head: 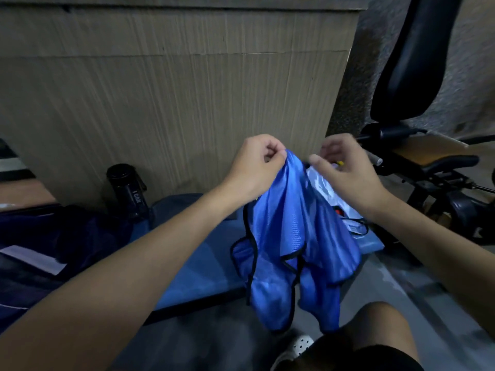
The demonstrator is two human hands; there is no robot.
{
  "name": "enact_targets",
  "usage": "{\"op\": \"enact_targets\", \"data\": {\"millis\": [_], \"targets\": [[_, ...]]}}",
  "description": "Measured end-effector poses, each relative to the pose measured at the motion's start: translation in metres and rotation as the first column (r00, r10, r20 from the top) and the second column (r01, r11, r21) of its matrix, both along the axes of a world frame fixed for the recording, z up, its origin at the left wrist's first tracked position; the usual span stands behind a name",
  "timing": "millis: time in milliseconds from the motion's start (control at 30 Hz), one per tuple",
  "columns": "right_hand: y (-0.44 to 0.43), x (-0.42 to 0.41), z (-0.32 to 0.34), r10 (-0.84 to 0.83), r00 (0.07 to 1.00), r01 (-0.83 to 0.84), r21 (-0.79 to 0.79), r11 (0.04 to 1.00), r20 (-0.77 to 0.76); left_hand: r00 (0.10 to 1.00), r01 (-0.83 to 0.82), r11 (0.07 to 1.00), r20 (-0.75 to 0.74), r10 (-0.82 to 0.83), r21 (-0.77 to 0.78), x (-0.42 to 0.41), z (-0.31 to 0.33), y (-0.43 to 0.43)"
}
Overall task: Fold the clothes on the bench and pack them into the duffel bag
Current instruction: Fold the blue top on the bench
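While hanging above the bench [192, 263], blue vest [289, 236] pinched at its top by left hand [254, 162]; right hand [348, 178] at the other edge, grip impossible to tell. Far left, dark duffel bag [88, 236] gaping, white sheet [32, 259] inside, black bottle [126, 188] upright just beside.

— The arms?
— Both are stretched forward, the hands raised close together.
— The hands?
— The left hand [257, 163] pinches the blue vest [289, 223] at its top; the right hand [348, 175] has curled fingers [333, 149], its grip unclear.
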State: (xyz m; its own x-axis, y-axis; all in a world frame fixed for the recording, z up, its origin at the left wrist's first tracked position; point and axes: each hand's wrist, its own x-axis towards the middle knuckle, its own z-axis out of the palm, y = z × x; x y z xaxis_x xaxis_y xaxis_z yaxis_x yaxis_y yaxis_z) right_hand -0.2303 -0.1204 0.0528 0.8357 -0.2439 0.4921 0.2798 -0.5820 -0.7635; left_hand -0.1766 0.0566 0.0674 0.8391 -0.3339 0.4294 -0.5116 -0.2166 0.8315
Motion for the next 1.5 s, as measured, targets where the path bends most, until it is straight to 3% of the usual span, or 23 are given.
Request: {"op": "enact_targets", "data": {"millis": [67, 133, 267, 367, 433, 500, 633, 833, 900, 967, 1033, 1100, 1167, 1367, 1500], "targets": [[0.018, -0.009, 0.004, 0.222, 0.974, -0.223, -0.008, 0.975, -0.041, 0.999, 0.024, 1.0, 0.026, -0.024, 0.012, -0.002, 0.01, -0.005], [0.022, -0.007, -0.001, 0.277, 0.957, -0.281, -0.035, 0.959, -0.082, 0.999, 0.02, 1.0, 0.027, -0.02, 0.009, -0.003, 0.015, -0.008], [0.018, 0.003, -0.004, 0.135, 0.991, -0.134, -0.091, 0.987, 0.003, 0.999, -0.012, 0.996, -0.039, 0.008, -0.092, -0.005, 0.009, -0.005], [0.018, 0.004, -0.002, 0.065, 0.997, -0.058, -0.15, 0.987, 0.036, 0.957, 0.209, 0.974, -0.186, -0.222, -0.086, -0.014, -0.009, 0.007], [0.015, 0.004, 0.0, 0.031, 0.998, -0.023, -0.154, 0.988, 0.05, 0.938, 0.274, 0.962, -0.219, -0.268, -0.004, -0.019, -0.027, 0.015], [0.012, 0.004, 0.0, -0.004, 0.999, 0.01, -0.18, 0.984, 0.032, 0.971, 0.186, 0.982, -0.162, -0.177, 0.043, -0.019, -0.041, 0.021], [0.007, 0.006, -0.003, 0.001, 1.0, -0.005, -0.195, 0.981, -0.024, 0.994, 0.013, 0.999, -0.11, -0.017, -0.045, -0.014, -0.034, 0.027], [0.008, 0.011, -0.007, -0.034, 0.999, 0.029, -0.246, 0.969, -0.014, 0.995, 0.028, 0.982, -0.084, -0.045, -0.187, -0.014, -0.006, 0.019], [0.015, 0.005, -0.005, 0.022, 0.999, -0.018, -0.119, 0.993, 0.029, 0.995, 0.025, 0.973, -0.089, -0.046, -0.229, -0.013, 0.002, 0.015], [0.021, -0.005, -0.002, 0.183, 0.982, -0.184, 0.033, 0.982, 0.043, 0.995, 0.024, 0.973, -0.089, -0.046, -0.23, -0.013, 0.006, 0.012], [0.023, -0.013, -0.005, 0.273, 0.962, -0.273, -0.052, 0.961, -0.006, 0.995, 0.028, 0.974, -0.085, -0.049, -0.225, -0.012, 0.008, 0.009], [0.019, -0.012, -0.013, 0.235, 0.972, -0.236, -0.204, 0.95, -0.032, 0.994, 0.017, 0.972, -0.1, -0.042, -0.235, -0.011, 0.007, 0.007], [0.011, -0.008, -0.018, 0.172, 0.985, -0.171, -0.225, 0.959, -0.014, 0.991, -0.005, 0.972, -0.132, -0.027, -0.234, -0.009, 0.005, 0.007], [-0.007, -0.002, -0.01, 0.092, 0.995, -0.087, -0.118, 0.989, 0.044, 0.988, -0.003, 0.993, -0.152, -0.016, -0.122, -0.001, 0.002, 0.023], [-0.002, -0.001, 0.005, 0.124, 0.99, -0.121, -0.044, 0.992, 0.073, 0.983, 0.175, 0.969, 0.018, -0.181, 0.175, -0.001, -0.001, 0.031]]}}
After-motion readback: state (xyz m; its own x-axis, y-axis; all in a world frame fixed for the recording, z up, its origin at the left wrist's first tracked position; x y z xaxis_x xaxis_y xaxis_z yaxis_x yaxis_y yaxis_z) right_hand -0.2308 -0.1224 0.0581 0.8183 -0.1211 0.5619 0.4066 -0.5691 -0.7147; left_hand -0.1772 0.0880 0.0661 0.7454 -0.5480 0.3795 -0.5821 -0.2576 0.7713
